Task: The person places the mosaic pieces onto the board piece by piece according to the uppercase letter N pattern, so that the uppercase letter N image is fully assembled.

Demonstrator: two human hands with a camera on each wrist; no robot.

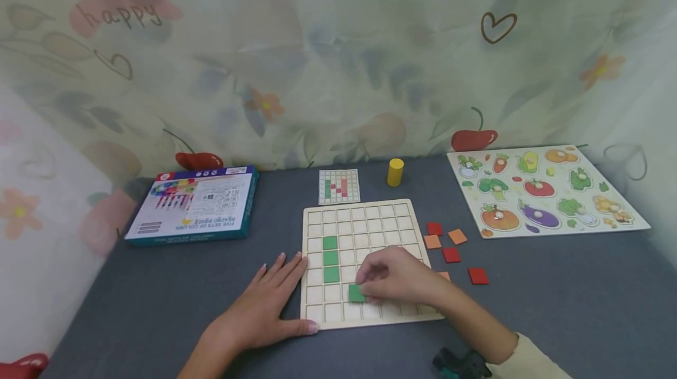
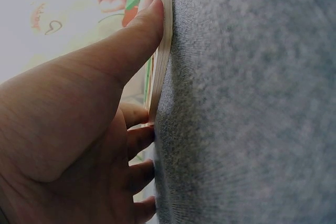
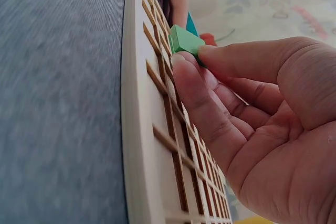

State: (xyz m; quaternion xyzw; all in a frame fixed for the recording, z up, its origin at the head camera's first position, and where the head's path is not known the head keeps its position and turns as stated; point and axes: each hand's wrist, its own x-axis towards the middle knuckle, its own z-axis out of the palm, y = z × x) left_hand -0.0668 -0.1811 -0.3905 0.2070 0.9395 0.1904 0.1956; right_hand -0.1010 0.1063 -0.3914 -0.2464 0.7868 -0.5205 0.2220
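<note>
A wooden grid board lies on the grey cloth, with 3 green square tiles set in a column near its left side. Between thumb and fingertips my right hand pinches another green tile, just over the lower part of the grid. That tile appears tilted above the slats in the right wrist view. My left hand rests at the board's left edge, fingers spread and fairly straight, thumb at the lower left corner. Behind the board lies a small pattern card printed with green and red squares.
Red tiles and orange tiles lie scattered right of the board. A yellow cylinder stands behind it. At the back right is a vegetable puzzle board; a flat box lies at the left. A patterned curtain hangs behind.
</note>
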